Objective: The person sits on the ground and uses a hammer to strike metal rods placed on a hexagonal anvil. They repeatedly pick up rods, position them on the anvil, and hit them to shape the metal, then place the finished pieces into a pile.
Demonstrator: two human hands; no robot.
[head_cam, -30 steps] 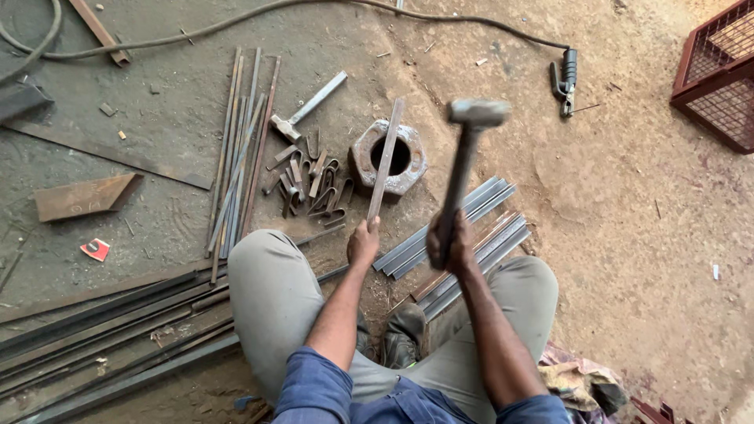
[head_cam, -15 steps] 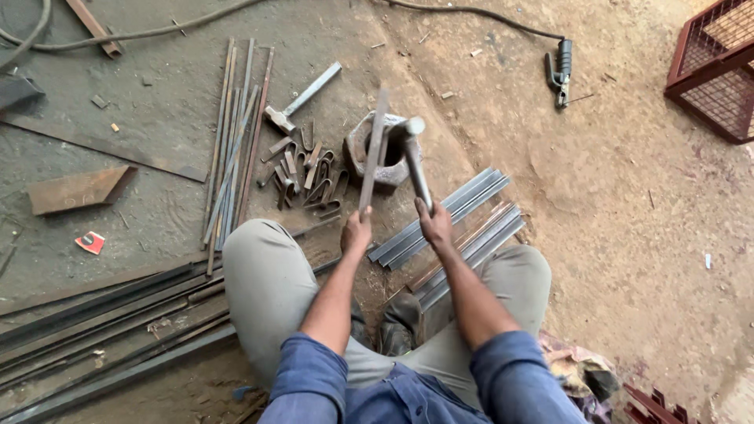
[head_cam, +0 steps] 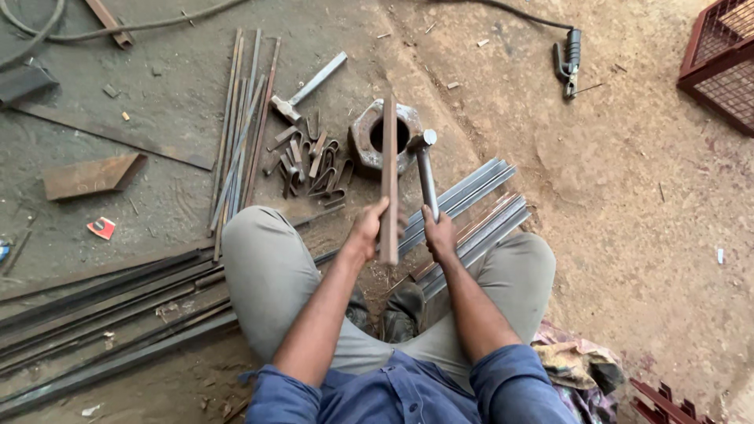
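Dusty concrete and packed earth make up the floor [head_cam: 628, 259] of this workshop, and the person sits low on it, knees wide apart. Dead centre, the flat rusty steel bar [head_cam: 389, 177] stands almost upright, its far end resting over the heavy hexagonal steel nut with the round hole [head_cam: 369, 149]. The left hand [head_cam: 369, 232] is wrapped tight around the bar's lower part, fingers fully closed on it. Just beside it, the right hand [head_cam: 440, 235] is clenched on the handle of the steel-handled hammer [head_cam: 426, 177], and the hammer head sits right at the nut's rim, close against the bar; whether it is touching I cannot tell.

Moving out: left of the nut lies a heap of small bent steel hooks [head_cam: 310, 165], and beyond them a second hammer with a pale metal handle [head_cam: 308, 82] lies flat on the floor. Further left, a bundle of thin long steel rods [head_cam: 243, 126] runs away from the left knee. Under the right knee, a stack of grey and rusty angle-iron lengths [head_cam: 479, 212] fans out towards the right. Long dark steel sections [head_cam: 102, 314] lie at lower left, a rusty flat plate [head_cam: 90, 174] further up. Top right, a welding electrode holder on a black cable [head_cam: 569, 59], and at the frame's edge a red wire-mesh cage [head_cam: 722, 59].
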